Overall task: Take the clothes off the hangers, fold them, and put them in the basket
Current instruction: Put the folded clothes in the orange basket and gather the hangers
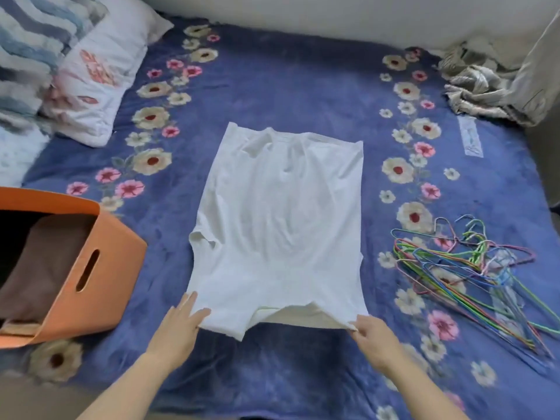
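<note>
Bed with blue floral blanket point(288, 71), bedroom, wall at the far side. White T-shirt point(278, 213) lies flat mid-bed, off its hanger, sleeves look tucked in. Its long axis runs straight away from the person: collar far, hem near. Hem sits right at both hands, so each hand has a near corner. Left hand point(178, 325) is at the near-left corner, fingers straight beside the edge, thumb resting on the cloth; no clear pinch. Right hand point(372, 338) has its fingers curled, pinching the near-right hem corner. Likely next move: lift the hem and fold it away toward the collar. Orange basket point(115, 253) is just left of the shirt, nearer the left hand, with brownish cloth inside. Bare wire hangers point(472, 268) are piled to the right. Pillows point(91, 86) far left, crumpled fabric point(485, 86) far right.
</note>
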Action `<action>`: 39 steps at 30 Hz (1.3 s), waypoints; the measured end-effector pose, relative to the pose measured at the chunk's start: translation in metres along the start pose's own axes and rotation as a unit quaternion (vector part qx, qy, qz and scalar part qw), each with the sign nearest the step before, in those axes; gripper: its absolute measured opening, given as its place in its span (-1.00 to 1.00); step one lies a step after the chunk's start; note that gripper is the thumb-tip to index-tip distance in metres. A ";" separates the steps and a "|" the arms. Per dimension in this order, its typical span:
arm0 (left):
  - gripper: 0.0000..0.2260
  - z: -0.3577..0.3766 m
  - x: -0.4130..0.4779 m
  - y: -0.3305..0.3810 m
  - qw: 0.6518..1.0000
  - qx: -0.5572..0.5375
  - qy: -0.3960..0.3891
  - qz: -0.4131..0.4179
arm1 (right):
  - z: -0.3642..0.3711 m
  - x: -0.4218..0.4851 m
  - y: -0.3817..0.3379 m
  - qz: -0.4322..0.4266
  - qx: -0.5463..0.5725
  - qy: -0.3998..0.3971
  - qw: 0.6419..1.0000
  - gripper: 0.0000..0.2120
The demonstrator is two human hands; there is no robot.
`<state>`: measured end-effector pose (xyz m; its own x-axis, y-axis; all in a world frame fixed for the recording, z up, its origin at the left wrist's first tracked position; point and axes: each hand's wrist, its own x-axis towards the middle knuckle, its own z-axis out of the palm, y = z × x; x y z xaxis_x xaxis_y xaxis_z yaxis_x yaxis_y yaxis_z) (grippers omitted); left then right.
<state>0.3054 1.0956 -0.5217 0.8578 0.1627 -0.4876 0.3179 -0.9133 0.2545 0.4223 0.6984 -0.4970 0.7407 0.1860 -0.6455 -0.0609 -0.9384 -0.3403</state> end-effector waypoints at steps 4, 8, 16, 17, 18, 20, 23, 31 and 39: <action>-0.49 0.046 0.008 -0.010 0.979 0.015 -0.160 -0.125 | 0.045 0.008 0.023 0.060 -0.056 -0.095 0.992 -0.57; -0.62 0.064 0.029 0.011 0.981 -0.050 -0.015 -0.189 | 0.061 0.030 0.030 0.127 0.073 0.008 0.989 -0.64; -0.47 0.112 0.049 0.067 0.993 -0.020 0.028 0.112 | 0.072 0.080 0.022 0.198 0.281 0.134 0.929 -0.79; -0.50 0.118 0.050 0.073 0.988 -0.001 0.012 0.152 | 0.074 0.080 0.020 0.188 0.299 0.140 0.925 -0.84; -0.55 0.122 0.051 0.076 0.983 0.015 0.014 0.180 | 0.076 0.081 0.020 0.176 0.304 0.154 0.924 -0.84; -0.70 0.126 0.059 0.074 0.973 0.029 0.054 0.222 | 0.077 0.080 0.030 0.176 0.306 0.164 0.921 -0.79; -0.82 0.119 0.068 0.061 0.959 0.049 0.048 0.275 | 0.073 0.082 0.046 0.216 0.290 0.061 0.930 -0.86; -0.74 0.089 0.091 0.131 0.973 0.064 -0.168 0.142 | 0.014 0.144 0.038 0.222 0.654 0.092 0.717 -0.78; -0.36 0.135 0.136 0.182 0.976 0.089 0.078 0.181 | 0.008 0.199 0.036 0.202 0.551 0.259 0.767 -0.71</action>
<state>0.4247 0.9013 -0.6547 0.9567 -0.1408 -0.2549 -0.0810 -0.9695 0.2315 0.5623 0.7039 -0.6428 0.6612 -0.4647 -0.5890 -0.6726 -0.0195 -0.7397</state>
